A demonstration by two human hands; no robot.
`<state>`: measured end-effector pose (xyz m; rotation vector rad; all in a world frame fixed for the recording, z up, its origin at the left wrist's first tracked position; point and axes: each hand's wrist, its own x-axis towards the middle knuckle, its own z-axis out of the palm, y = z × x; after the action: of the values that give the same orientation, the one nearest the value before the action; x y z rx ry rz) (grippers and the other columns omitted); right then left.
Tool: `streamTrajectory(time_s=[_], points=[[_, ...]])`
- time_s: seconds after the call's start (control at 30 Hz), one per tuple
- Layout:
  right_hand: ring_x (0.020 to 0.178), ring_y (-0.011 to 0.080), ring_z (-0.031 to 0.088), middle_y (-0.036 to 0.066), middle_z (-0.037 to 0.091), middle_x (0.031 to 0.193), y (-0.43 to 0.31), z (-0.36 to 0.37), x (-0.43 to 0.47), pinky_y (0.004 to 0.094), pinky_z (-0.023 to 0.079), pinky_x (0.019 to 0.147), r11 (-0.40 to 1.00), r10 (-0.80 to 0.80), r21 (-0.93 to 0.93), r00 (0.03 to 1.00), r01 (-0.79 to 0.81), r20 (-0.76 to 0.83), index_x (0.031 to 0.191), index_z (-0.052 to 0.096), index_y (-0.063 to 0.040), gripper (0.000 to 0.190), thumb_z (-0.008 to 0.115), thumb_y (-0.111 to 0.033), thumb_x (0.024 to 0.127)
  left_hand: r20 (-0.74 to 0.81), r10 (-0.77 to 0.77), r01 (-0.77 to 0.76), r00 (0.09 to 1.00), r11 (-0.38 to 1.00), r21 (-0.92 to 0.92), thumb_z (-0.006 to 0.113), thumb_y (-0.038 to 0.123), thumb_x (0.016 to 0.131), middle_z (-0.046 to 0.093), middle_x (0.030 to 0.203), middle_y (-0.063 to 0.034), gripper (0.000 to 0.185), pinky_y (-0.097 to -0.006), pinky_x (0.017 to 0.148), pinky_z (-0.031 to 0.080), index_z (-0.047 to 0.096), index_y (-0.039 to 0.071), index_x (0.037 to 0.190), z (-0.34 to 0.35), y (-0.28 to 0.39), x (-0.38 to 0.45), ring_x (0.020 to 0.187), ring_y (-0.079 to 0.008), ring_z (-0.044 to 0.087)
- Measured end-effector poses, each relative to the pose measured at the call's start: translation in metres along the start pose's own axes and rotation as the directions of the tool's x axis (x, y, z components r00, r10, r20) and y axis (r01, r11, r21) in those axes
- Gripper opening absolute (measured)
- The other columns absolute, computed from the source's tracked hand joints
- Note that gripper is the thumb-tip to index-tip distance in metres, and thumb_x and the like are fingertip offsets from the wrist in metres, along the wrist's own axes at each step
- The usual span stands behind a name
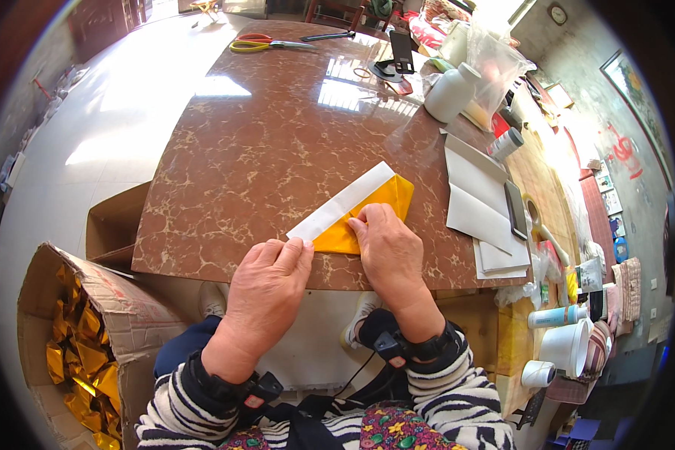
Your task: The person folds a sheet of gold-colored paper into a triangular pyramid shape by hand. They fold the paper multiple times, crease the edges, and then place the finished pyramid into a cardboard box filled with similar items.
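Observation:
A sheet of gold and white paper, partly folded, lies slantwise near the front edge of the marbled brown table. Its white strip runs along the upper left side, and the gold part shows creases. At the strip's lower left end, my left hand rests its fingertips on the paper, with the fingers close together. My right hand pinches or presses the gold part with thumb and curled forefinger. Its palm side and the paper beneath it are hidden.
At the right lie white folded papers and a dark phone-like object. A white bottle, a phone on a stand and scissors stand or lie farther back. A cardboard box holds gold folded papers at lower left.

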<state>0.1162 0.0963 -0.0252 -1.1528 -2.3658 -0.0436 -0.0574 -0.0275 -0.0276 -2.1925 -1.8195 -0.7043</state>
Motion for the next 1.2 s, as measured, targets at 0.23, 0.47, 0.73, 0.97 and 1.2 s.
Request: streamTrajectory(time_s=[0.23, 0.47, 0.73, 0.97, 1.2], points=[[0.081, 0.0265, 0.071, 0.008, 0.064, 0.09, 0.002, 0.002, 0.0, 0.0378, 0.058, 0.066, 1.0, 0.008, -0.006, 1.0, -0.008, 0.008, 0.098, 0.059, -0.012, 0.019, 0.069, -0.028, 0.101, -0.088, 0.019, -0.028, 0.996, 0.994, -0.106, 0.066, 0.006, 0.087, 0.068, 0.127, -0.0114, 0.042, -0.0405, 0.101, 0.053, 0.07, -0.002, 0.128, 0.016, 0.02, 0.01, 0.113, -0.0284, 0.065], [0.087, 0.0251, 0.07, 0.008, 0.064, 0.093, 0.001, 0.006, -0.001, 0.0372, 0.059, 0.069, 0.997, -0.008, -0.072, 0.998, 0.003, -0.061, 0.1, 0.061, -0.01, 0.017, 0.069, -0.025, 0.1, -0.066, 0.032, -0.037, 0.997, 0.995, -0.089, 0.069, 0.01, 0.086, 0.07, 0.125, -0.0097, 0.042, -0.0391, 0.1, 0.054, 0.071, 0.0, 0.127, 0.016, 0.02, 0.011, 0.11, -0.0258, 0.066], [0.103, 0.0326, 0.068, 0.015, 0.069, 0.114, -0.012, -0.012, -0.031, 0.0443, 0.055, 0.094, 0.946, -0.244, 0.154, 0.94, 0.284, -0.238, 0.131, 0.063, -0.001, 0.037, 0.063, -0.007, 0.095, -0.049, 0.015, -0.019, 0.999, 0.997, -0.073, 0.07, 0.013, 0.085, 0.07, 0.121, -0.0104, 0.041, -0.0391, 0.102, 0.054, 0.072, 0.001, 0.125, 0.016, 0.021, 0.012, 0.113, -0.0255, 0.065], [0.135, 0.0339, 0.063, 0.023, 0.067, 0.139, -0.017, -0.006, -0.071, 0.046, 0.045, 0.116, 0.956, -0.271, 0.092, 0.958, 0.279, -0.095, 0.141, 0.057, 0.008, 0.045, 0.058, 0.002, 0.096, -0.054, 0.007, -0.012, 0.999, 0.996, -0.085, 0.072, 0.014, 0.085, 0.072, 0.123, -0.0107, 0.041, -0.0386, 0.098, 0.056, 0.073, 0.002, 0.125, 0.01, 0.021, 0.01, 0.113, -0.0261, 0.067], [0.133, 0.0341, 0.065, 0.023, 0.068, 0.138, 0.013, -0.026, -0.085, 0.0462, 0.046, 0.116, 0.967, -0.255, -0.007, 0.964, 0.255, -0.07, 0.14, 0.058, 0.009, 0.044, 0.059, 0.003, 0.096, -0.055, -0.006, 0.001, 0.998, 0.997, -0.078, 0.074, 0.019, 0.09, 0.068, 0.125, -0.0104, 0.039, -0.0388, 0.096, 0.056, 0.075, 0.009, 0.127, 0.007, 0.026, 0.012, 0.109, -0.0282, 0.065]])
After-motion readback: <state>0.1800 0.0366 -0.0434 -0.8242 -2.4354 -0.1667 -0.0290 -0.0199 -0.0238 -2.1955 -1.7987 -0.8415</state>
